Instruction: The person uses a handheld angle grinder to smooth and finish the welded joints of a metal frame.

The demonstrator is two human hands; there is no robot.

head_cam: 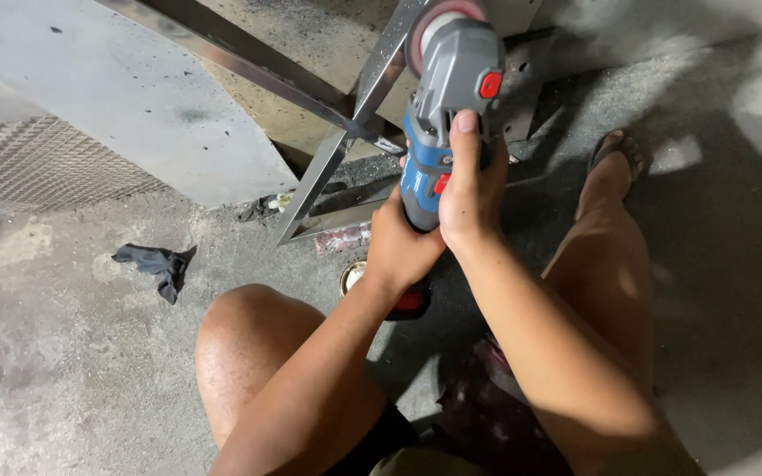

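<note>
Both hands clamp a cordless angle grinder (444,115) over a joint of shiny steel bars.

The right hand (469,189) wraps the blue-grey body, thumb up toward the red switch; the left hand (399,247) clenches the rear end by the battery. The grinder looks heavy, rigid and apt to kick, so the body suits a two-handed hold. The metal frame (328,163) seems stiff, sharp-edged, resting on the concrete floor (72,353).
</note>
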